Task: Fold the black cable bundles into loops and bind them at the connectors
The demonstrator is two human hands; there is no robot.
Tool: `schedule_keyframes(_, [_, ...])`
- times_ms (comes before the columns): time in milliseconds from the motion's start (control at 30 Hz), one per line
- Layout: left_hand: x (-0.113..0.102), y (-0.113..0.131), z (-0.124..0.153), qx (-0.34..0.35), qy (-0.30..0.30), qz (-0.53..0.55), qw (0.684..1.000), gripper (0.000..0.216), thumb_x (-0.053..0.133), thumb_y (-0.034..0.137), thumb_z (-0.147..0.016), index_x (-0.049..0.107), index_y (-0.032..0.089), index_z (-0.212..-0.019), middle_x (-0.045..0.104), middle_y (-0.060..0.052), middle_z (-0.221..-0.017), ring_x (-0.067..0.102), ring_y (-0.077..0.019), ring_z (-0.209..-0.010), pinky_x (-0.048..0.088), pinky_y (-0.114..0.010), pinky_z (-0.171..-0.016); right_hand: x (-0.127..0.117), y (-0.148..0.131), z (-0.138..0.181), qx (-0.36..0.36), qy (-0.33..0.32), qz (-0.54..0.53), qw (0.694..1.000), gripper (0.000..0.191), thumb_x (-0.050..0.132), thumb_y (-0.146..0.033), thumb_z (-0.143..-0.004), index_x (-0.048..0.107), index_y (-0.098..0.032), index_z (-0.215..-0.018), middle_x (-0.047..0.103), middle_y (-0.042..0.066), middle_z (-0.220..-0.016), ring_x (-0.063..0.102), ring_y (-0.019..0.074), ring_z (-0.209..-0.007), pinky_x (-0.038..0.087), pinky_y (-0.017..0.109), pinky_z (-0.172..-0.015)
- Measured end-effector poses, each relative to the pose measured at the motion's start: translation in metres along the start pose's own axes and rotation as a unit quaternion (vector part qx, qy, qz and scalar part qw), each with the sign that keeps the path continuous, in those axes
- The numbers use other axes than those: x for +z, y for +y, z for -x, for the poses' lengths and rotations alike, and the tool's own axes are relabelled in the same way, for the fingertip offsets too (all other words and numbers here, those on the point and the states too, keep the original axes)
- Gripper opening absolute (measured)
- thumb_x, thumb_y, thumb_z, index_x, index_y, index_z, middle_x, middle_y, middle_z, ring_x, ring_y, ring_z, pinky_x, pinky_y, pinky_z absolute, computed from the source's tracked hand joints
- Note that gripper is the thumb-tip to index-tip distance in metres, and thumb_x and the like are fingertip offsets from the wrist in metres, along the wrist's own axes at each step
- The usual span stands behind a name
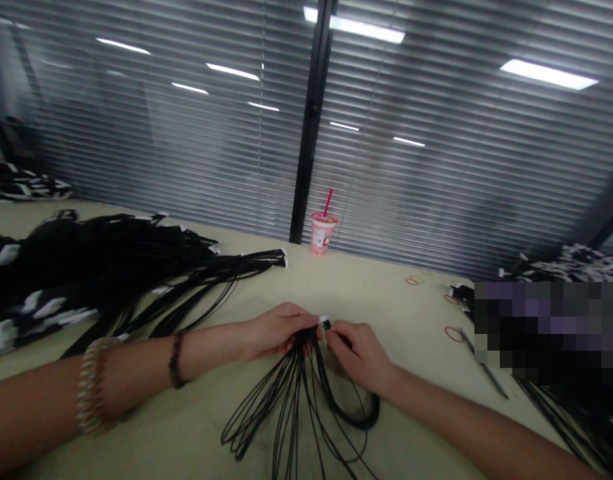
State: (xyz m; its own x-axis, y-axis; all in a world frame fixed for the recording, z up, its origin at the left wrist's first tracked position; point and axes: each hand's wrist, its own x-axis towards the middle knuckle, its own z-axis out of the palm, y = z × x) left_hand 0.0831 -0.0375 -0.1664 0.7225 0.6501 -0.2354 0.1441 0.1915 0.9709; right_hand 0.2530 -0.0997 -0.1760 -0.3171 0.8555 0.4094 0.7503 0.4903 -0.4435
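A bundle of thin black cables [297, 373] hangs in loops below my two hands at the middle of the table. My left hand [285, 328] is closed around the top of the bundle, thumb pressed on it. Just to its right, my right hand [359, 350] is closed with its fingertips at a small black end piece [327, 325]. A small white piece [322, 319] shows between the hands. Exactly what the right fingertips pinch is partly hidden, but they meet at the cable end.
A large heap of black cables [111, 250] with white ends covers the left side. At the back stands a pink cup [320, 235] with a red straw, before window blinds [196, 147]. Rubber bands [454, 334] and a thin dark stick [484, 365] lie right. More cables [561, 427] lie far right.
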Motion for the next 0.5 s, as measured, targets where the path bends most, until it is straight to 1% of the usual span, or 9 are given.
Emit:
schedule_keyframes(100, [0.0002, 0.0006, 0.0004, -0.003, -0.003, -0.006, 1.000, 0.041, 0.053, 0.050, -0.066, 0.058, 0.011, -0.078, 0.053, 0.001, -0.055, 0.046, -0.0043, -0.046, 0.026, -0.014, -0.041, 0.0000, 0.0013, -0.0020, -0.002, 0.004, -0.003, 1.000, 0.023, 0.037, -0.018, -0.081, 0.055, -0.014, -0.067, 0.046, -0.003, -0.052, 0.040, 0.0047, -0.047, 0.024, 0.016, -0.047])
schedule_keyframes(267, [0.0004, 0.0001, -0.0009, -0.007, 0.002, 0.019, 1.000, 0.040, 0.055, 0.049, -0.065, 0.058, 0.011, -0.077, 0.054, 0.001, -0.055, 0.049, -0.0055, -0.048, 0.032, -0.016, -0.046, 0.0035, 0.0023, -0.0010, -0.008, 0.020, 0.071, 0.997, 0.018, 0.040, -0.017, -0.078, 0.055, -0.014, -0.066, 0.049, -0.003, -0.052, 0.040, 0.0050, -0.047, 0.024, 0.017, -0.049])
schedule_keyframes(500, [0.0034, -0.0013, -0.0013, 0.007, 0.030, 0.003, 1.000, 0.040, 0.053, 0.049, -0.066, 0.060, 0.010, -0.077, 0.054, 0.000, -0.056, 0.046, -0.0052, -0.046, 0.026, -0.016, -0.043, 0.0045, -0.0041, -0.0006, 0.000, 0.013, 0.148, 0.989, 0.021, 0.036, -0.022, -0.082, 0.052, -0.015, -0.070, 0.057, 0.000, -0.061, 0.049, 0.0083, -0.053, 0.028, 0.018, -0.053])
